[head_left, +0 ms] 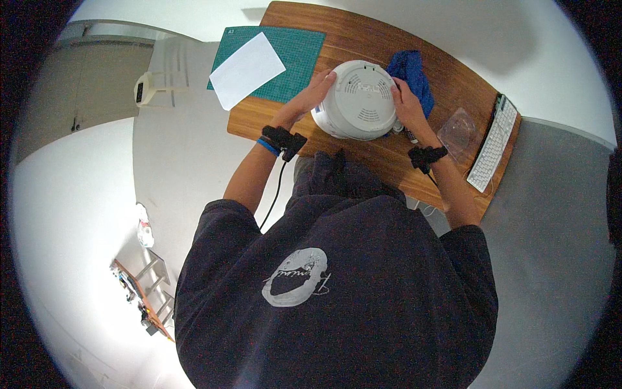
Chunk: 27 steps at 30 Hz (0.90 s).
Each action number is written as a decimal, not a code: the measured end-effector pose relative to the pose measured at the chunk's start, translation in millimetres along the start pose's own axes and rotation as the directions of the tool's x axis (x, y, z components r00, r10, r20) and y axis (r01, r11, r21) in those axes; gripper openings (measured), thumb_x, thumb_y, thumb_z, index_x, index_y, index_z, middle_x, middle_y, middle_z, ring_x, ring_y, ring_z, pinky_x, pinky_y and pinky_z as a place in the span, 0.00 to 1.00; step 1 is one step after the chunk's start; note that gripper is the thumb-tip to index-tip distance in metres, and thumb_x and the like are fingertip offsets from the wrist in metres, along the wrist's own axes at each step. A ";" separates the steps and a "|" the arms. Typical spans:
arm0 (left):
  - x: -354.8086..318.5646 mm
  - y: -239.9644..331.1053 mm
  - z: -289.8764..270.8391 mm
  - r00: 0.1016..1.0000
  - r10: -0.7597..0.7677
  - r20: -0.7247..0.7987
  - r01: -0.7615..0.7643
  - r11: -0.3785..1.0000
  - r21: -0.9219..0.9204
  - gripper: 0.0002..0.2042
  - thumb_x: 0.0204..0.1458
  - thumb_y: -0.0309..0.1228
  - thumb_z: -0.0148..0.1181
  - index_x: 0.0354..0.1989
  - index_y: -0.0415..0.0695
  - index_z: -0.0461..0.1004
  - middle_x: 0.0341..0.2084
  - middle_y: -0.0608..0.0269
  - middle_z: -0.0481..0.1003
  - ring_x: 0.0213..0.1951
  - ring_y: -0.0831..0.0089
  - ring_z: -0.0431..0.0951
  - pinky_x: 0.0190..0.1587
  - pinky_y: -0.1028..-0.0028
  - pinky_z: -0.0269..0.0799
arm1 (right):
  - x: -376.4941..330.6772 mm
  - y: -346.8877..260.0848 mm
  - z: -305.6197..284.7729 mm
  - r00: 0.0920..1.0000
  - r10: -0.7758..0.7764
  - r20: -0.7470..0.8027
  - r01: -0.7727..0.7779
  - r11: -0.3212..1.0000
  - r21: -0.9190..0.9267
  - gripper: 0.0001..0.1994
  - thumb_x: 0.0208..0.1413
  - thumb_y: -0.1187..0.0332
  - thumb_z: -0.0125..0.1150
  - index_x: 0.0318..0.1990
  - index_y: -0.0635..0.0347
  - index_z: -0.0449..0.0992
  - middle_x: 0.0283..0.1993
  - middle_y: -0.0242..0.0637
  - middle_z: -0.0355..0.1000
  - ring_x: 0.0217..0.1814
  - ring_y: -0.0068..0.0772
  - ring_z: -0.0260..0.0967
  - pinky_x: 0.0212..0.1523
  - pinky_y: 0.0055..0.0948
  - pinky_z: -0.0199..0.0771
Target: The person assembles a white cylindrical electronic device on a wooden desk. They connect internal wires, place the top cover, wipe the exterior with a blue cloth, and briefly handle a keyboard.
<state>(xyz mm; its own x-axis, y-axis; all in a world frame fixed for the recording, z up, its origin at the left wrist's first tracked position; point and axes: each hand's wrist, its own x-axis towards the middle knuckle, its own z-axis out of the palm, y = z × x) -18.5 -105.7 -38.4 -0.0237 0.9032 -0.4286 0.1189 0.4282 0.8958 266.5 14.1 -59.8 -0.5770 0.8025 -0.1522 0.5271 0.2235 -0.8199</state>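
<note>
Dark short-sleeved shirt [363,279] with pale emblem, black wrist straps [284,140].

1 white appliance [357,98], 1 mat [295,55], 1 paper sheet [246,69], 1 keyboard [494,144], 1 blue cloth [411,74].

— Where do we find the round appliance [358,98]?

— On the desk [363,45], between our left hand [315,91] and right hand [406,102] (both touching its sides). The cloth [412,72] lies just behind it.

— And around that?

— The cutting mat [295,58] sits left, a paper sheet [246,70] on it; the keyboard [494,144] lies far right, the plastic lid [459,131] beside it.
</note>
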 end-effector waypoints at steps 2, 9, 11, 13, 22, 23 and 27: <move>-7.6 19.6 3.5 0.999 -0.041 0.018 0.041 0.999 -0.001 0.41 0.69 0.61 0.41 0.76 0.37 0.53 0.74 0.49 0.57 0.75 0.58 0.53 0.76 0.62 0.46 | -0.5 -0.3 -1.4 1.000 0.008 0.026 -0.008 1.000 -0.008 0.21 0.75 0.58 0.42 0.66 0.62 0.65 0.61 0.59 0.73 0.63 0.61 0.71 0.63 0.49 0.71; -16.3 44.7 7.7 0.995 -0.104 0.001 0.104 0.995 0.001 0.46 0.63 0.64 0.52 0.76 0.39 0.52 0.71 0.46 0.62 0.71 0.57 0.62 0.72 0.60 0.56 | -8.6 -5.3 3.8 0.999 -0.038 0.035 0.039 0.999 -0.026 0.23 0.75 0.61 0.39 0.68 0.71 0.60 0.68 0.65 0.65 0.69 0.62 0.65 0.71 0.47 0.64; -14.4 42.6 7.9 0.997 -0.078 0.019 0.078 0.997 -0.004 0.43 0.62 0.61 0.56 0.73 0.37 0.56 0.68 0.45 0.65 0.68 0.56 0.66 0.69 0.60 0.61 | -7.4 5.3 7.1 0.998 -0.056 0.024 0.057 0.997 -0.060 0.24 0.75 0.61 0.39 0.68 0.72 0.59 0.67 0.66 0.65 0.69 0.62 0.65 0.71 0.46 0.64; -20.9 58.0 10.0 0.999 -0.020 0.045 0.020 1.000 0.001 0.41 0.60 0.58 0.61 0.69 0.34 0.64 0.64 0.41 0.68 0.64 0.55 0.71 0.65 0.61 0.68 | -8.2 0.7 5.4 0.999 -0.044 0.028 0.045 0.997 -0.062 0.24 0.75 0.61 0.39 0.69 0.72 0.59 0.67 0.66 0.66 0.69 0.62 0.65 0.71 0.46 0.64; 0.3 8.7 8.7 0.990 0.069 -0.126 -0.043 0.980 0.197 0.41 0.59 0.57 0.63 0.66 0.31 0.66 0.58 0.38 0.70 0.61 0.51 0.72 0.64 0.60 0.68 | -5.9 -4.4 -13.2 0.990 -0.085 0.108 0.100 0.986 -0.137 0.27 0.76 0.56 0.38 0.70 0.70 0.59 0.68 0.65 0.66 0.69 0.62 0.66 0.69 0.47 0.65; -0.2 7.1 8.4 0.990 0.071 -0.121 -0.046 0.979 0.200 0.41 0.59 0.57 0.63 0.67 0.32 0.65 0.59 0.38 0.69 0.61 0.51 0.72 0.64 0.60 0.68 | -5.5 -5.5 -14.0 0.990 -0.071 0.123 0.087 0.987 -0.133 0.27 0.76 0.56 0.38 0.70 0.70 0.59 0.67 0.64 0.66 0.69 0.62 0.66 0.68 0.47 0.65; -10.5 37.0 11.2 0.999 0.035 -0.041 -0.030 0.991 0.127 0.41 0.59 0.56 0.63 0.69 0.34 0.64 0.63 0.38 0.67 0.64 0.50 0.69 0.67 0.60 0.65 | -5.2 -6.7 -13.8 0.994 0.001 0.113 0.009 0.996 -0.092 0.25 0.76 0.56 0.38 0.70 0.67 0.60 0.65 0.63 0.69 0.67 0.63 0.68 0.67 0.49 0.66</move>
<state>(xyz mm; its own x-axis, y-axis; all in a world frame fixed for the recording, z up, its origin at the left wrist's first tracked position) -2.7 -99.6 -2.1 -0.0600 0.9183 -0.3913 0.2445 0.3936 0.8862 274.7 16.0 -46.0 -0.6428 0.7354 -0.2146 0.5770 0.2806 -0.7670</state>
